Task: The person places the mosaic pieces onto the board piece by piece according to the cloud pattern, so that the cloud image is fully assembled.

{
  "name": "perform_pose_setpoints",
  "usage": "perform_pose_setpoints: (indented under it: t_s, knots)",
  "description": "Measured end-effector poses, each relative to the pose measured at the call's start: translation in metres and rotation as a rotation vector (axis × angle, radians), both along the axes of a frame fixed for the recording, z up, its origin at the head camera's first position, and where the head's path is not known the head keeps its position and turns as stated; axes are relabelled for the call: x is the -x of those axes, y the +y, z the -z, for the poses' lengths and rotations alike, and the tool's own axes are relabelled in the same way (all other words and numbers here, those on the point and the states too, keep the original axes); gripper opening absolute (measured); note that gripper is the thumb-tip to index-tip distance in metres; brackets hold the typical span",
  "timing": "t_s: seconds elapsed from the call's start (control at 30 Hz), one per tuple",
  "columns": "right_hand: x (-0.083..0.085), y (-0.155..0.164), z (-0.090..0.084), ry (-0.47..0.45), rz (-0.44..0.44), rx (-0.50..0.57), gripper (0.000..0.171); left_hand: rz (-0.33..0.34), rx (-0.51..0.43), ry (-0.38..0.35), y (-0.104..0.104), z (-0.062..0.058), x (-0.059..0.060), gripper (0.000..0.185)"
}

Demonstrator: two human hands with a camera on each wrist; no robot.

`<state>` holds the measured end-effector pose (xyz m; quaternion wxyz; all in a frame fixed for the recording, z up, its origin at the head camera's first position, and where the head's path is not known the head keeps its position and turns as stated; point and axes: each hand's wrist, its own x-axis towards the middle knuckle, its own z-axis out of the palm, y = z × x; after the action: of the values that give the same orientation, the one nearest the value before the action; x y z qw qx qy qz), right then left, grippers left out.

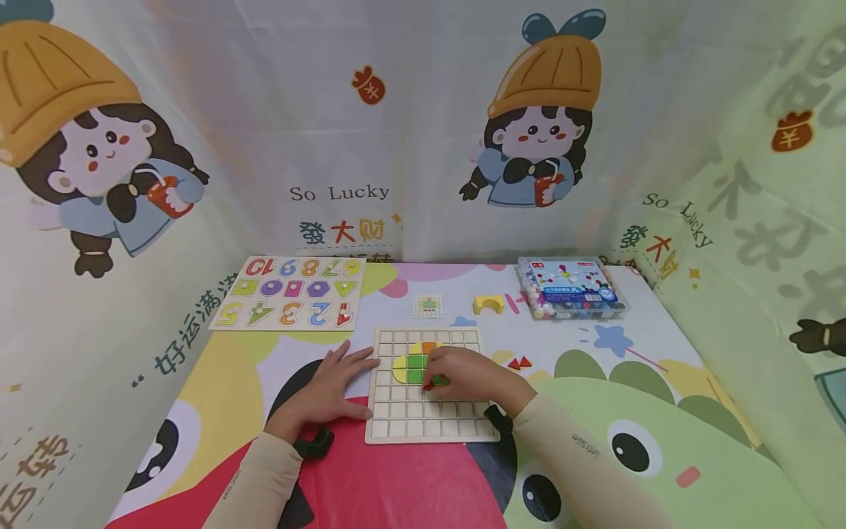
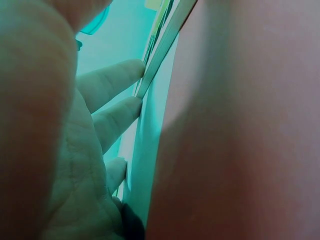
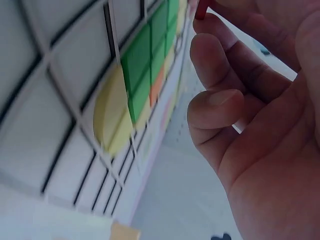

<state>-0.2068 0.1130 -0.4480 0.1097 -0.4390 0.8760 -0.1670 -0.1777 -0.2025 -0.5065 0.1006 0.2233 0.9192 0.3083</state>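
A wooden grid board [image 1: 432,428] lies in front of me, with green square tiles [image 1: 416,369], yellow rounded pieces [image 1: 399,369] and an orange tile [image 1: 429,347] set in its cells. My right hand [image 1: 472,373] is over the middle of the board and pinches a small red piece [image 3: 201,10] between its fingertips. It hides part of the pattern. At the board's left edge rests my left hand [image 1: 328,386], its fingers spread and fingertips touching the rim; the left wrist view shows those fingers [image 2: 117,120] against the board's side.
Two red triangles [image 1: 520,363] lie right of the board. Behind it are a small pattern card [image 1: 428,306] and a yellow arch block [image 1: 489,304]. A number-and-shape puzzle board [image 1: 288,294] sits back left, a clear box of beads [image 1: 571,288] back right.
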Motion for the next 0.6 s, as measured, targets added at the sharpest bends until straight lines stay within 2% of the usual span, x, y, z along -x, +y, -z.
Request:
perform_pose_setpoints:
  t_s: [0.17,0.6]
  knots:
    - [-0.001,-0.014,0.005,0.017,-0.052,-0.030,0.009,-0.004,0.005,-0.009,0.000,0.000,0.000,0.095]
    - [-0.005,-0.028,0.014,-0.006,-0.024,-0.054,0.016,-0.004,0.018,0.007,-0.001,0.001,0.000,0.093]
